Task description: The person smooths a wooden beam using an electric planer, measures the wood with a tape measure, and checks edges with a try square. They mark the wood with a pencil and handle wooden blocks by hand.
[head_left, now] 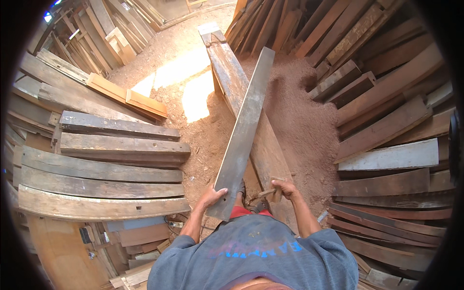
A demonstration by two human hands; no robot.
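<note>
A long grey weathered plank [244, 130] slants from lower left to upper right across a narrow wooden bench [273, 154]. My left hand [211, 197] is closed round the plank's near left edge, thumb on its upper face. At the bench's near end, my right hand [286, 187] grips a small wooden piece with two crossing sticks [268, 193]. I cannot tell if that piece is loose or fixed to the bench. The hand hides part of it.
Stacked old boards [101, 174] rise on my left, and more timber [386, 159] crowds the right. Reddish sawdust [309, 125] is heaped beside the bench. My feet stand under the plank's near end. A cable [176, 224] lies by the left stack.
</note>
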